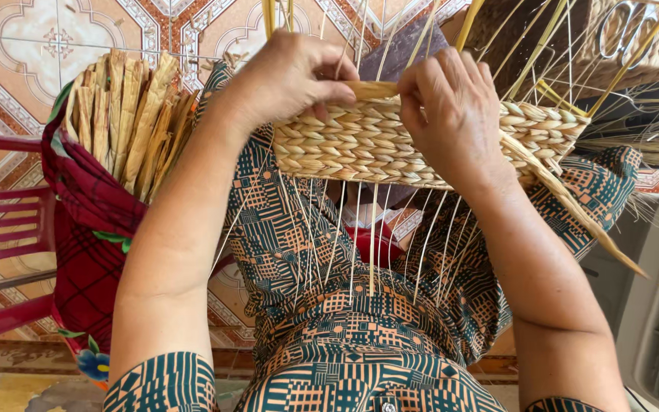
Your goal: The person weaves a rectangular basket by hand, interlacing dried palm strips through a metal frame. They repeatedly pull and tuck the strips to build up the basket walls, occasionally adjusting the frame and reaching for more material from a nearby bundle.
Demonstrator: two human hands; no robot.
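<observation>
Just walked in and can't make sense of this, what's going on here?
A person is weaving a basket from dried straw over their lap. The left hand pinches a flat strand at the woven band's top edge, and the right hand presses on the band beside it. Thin upright stakes stick out of the weave. A bundle of dried strips, wrapped in red cloth, lies on a red chair.

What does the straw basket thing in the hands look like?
The half-woven, pale tan straw basket has plump braided rows in a curved band. Thin straw stakes stick out above and below it, unwoven. It sits over the lap in patterned clothing. The left hand pinches a flat strand at its top edge; the right hand presses on its front.
</observation>
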